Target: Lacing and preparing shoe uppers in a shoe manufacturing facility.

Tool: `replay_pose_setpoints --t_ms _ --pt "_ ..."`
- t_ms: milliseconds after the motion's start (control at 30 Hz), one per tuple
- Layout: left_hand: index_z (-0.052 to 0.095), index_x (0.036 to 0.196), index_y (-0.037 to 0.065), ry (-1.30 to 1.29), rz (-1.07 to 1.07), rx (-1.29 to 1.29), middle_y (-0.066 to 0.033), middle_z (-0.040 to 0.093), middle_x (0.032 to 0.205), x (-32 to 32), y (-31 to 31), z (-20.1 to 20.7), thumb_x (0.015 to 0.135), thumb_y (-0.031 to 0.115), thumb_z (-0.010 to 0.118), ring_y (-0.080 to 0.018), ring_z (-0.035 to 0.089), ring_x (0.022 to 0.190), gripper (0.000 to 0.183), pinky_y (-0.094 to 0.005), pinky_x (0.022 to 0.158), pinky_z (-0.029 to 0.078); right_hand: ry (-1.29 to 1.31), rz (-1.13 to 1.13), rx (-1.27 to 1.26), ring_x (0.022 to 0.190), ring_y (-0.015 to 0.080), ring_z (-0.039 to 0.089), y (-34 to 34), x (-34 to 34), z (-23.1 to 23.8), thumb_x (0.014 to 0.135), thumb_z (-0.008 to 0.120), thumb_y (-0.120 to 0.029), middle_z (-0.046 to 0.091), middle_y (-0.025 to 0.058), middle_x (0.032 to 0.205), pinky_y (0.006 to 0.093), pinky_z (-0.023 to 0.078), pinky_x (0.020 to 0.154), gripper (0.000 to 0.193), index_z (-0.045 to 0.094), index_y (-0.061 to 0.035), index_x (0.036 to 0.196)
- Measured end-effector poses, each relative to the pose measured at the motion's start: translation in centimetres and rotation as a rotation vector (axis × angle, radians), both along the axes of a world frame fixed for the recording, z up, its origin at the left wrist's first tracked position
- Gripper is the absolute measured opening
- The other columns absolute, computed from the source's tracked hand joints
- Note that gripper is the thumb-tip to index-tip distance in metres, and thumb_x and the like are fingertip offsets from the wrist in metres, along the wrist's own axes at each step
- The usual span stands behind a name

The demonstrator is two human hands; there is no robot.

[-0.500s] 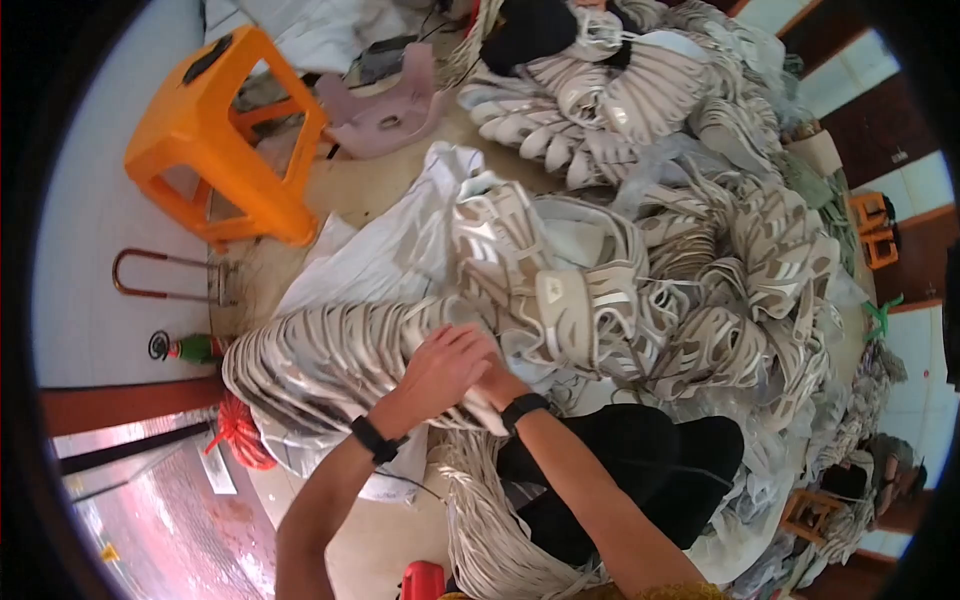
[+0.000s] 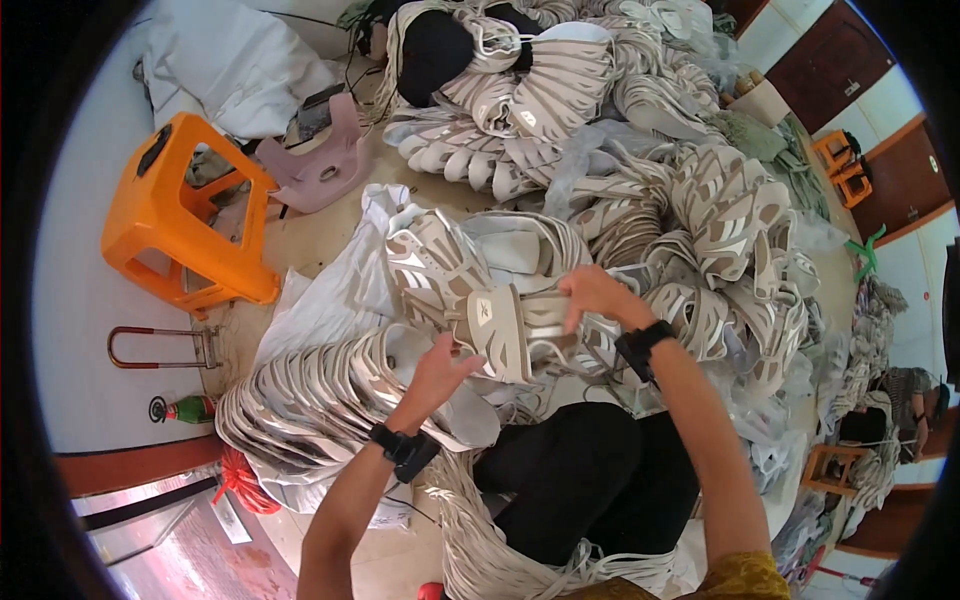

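Observation:
Beige and white shoe uppers lie stacked in front of me, with a stitched heel-like panel [image 2: 497, 330] facing me. My left hand [image 2: 437, 380] is at the left edge of this stack, its fingers spread and apparently touching the panel's lower left. On the stack's right side rests my right hand [image 2: 602, 298], thumb and fingers apart, bent down over the edge. A long fanned row of uppers [image 2: 300, 395] lies left of my left hand. Below the hands is a bundle of pale laces [image 2: 480, 535] beside my black-clad legs [image 2: 565, 470].
More uppers [image 2: 715, 215] are heaped to the right and at the back [image 2: 565, 85]. An orange stool [image 2: 190, 225], a pink plastic seat [image 2: 318, 165] and a white sack [image 2: 345, 270] stand or lie at left. A green bottle [image 2: 190, 409] is by the wall. Another person sits far right.
Both hands have parted from over the fanned row. My right hand has moved up and right to the stack; my left has stayed lower, opening beside it. The view has shifted right.

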State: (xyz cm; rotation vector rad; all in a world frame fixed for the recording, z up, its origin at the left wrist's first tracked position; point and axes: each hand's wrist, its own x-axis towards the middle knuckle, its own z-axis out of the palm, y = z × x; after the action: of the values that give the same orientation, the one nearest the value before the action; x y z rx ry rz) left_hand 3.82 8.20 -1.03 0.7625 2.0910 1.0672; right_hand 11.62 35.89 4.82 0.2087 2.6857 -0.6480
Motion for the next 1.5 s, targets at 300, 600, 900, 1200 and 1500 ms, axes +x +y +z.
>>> replay_pose_setpoints --t_ms 300,600,900,1200,1500 --pt "0.051 0.108 -0.001 -0.099 0.066 0.263 -0.017 0.06 0.098 1.3 2.8 2.4 0.082 0.029 0.054 -0.0251 0.058 0.091 0.04 -0.0333 0.077 0.044 0.51 -0.569 -0.107 0.047 0.0084 0.043 3.4 9.9 17.6 0.053 0.072 -0.019 0.05 0.0013 0.051 0.0259 0.035 0.045 0.025 0.063 -0.0011 0.067" --pt "0.042 0.12 0.0 -0.117 -0.278 0.607 -0.012 0.053 0.113 7.9 6.3 15.5 0.089 0.033 0.047 -0.0189 0.052 0.102 0.046 -0.0312 0.086 0.04 0.658 -0.676 -1.354 0.078 0.0159 0.063 1.3 22.0 27.5 0.085 0.049 -0.019 0.063 0.0107 0.093 0.0293 0.053 0.072 0.03 0.056 0.0016 0.104" --pt "0.034 0.125 0.002 -0.455 -0.308 0.22 -0.0145 0.051 0.113 16.4 7.2 15.6 0.084 0.047 0.047 -0.0227 0.052 0.101 0.062 -0.0353 0.087 0.04 0.584 -1.072 -1.836 0.068 0.0184 0.063 -0.9 28.3 4.8 0.084 0.051 -0.022 0.065 0.0094 0.084 0.0324 0.053 0.061 0.025 0.06 -0.0011 0.093" --pt "0.04 0.121 0.006 0.504 -0.464 0.201 -0.0199 0.045 0.117 20.8 4.5 13.2 0.075 0.019 0.06 -0.035 0.044 0.108 0.052 -0.038 0.092 0.036 0.761 -1.41 -1.576 0.078 0.016 0.06 -8.8 28.7 -4.5 0.08 0.057 -0.024 0.064 0.0087 0.091 0.0275 0.047 0.072 0.032 0.06 0.0019 0.099" --pt "0.054 0.106 0.011 0.99 -0.823 0.292 -0.0142 0.045 0.117 21.8 2.6 14.0 0.066 0.014 0.066 -0.0376 0.038 0.111 0.041 -0.04 0.09 0.039 0.299 -0.926 -0.857 0.064 0.0084 0.053 -12.4 38.6 2.1 0.069 0.067 -0.013 0.056 0.0013 0.07 0.0214 0.043 0.056 0.014 0.063 -0.0039 0.08"
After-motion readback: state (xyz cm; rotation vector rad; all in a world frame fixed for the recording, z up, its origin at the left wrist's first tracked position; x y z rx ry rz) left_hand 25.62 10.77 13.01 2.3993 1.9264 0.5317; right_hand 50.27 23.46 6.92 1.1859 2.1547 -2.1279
